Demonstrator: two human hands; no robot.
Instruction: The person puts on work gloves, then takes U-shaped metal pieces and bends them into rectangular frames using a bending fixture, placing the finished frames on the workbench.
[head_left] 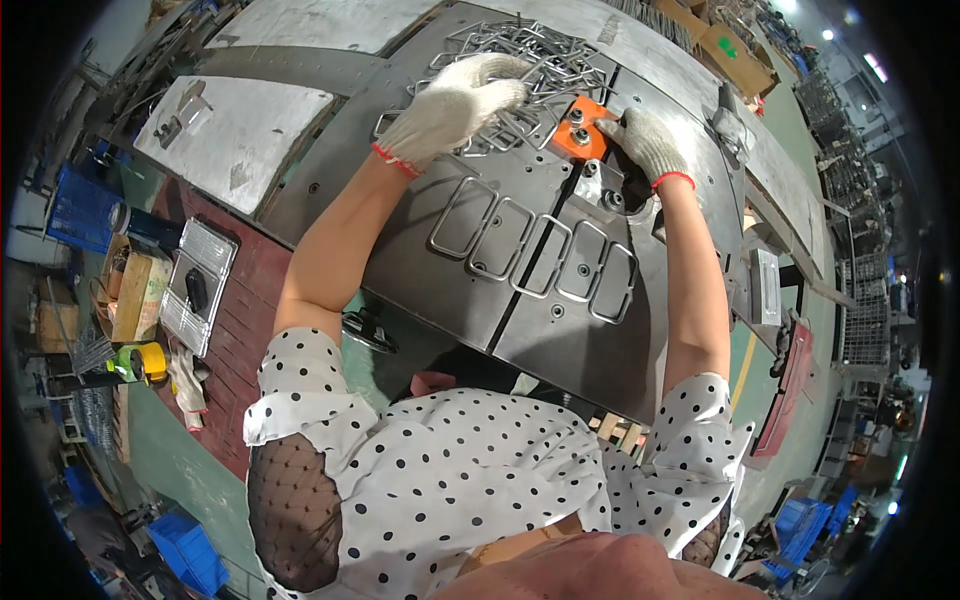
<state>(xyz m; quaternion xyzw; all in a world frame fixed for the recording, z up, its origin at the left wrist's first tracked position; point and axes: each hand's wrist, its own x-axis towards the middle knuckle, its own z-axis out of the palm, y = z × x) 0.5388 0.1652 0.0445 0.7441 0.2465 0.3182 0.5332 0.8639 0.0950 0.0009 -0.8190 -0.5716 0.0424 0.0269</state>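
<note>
Your left hand [455, 105], in a white knit glove with a red cuff, is reaching into the heap of bent silver wire loops [525, 60] at the far side of the dark grey steel fixture plate [420, 270]; the fingers are curling down over the wires, but I cannot tell whether they are gripping one or only resting on the pile. Your right hand [645, 140], gloved the same way, is lying flat with fingers together against the edge of the orange clamp block with two bolts [582, 128], seemingly steadying it. Five rounded rectangular wire frames [535, 258] are lying side by side in a row on the plate near you, each seated around locating pins, likely to keep them aligned.
</note>
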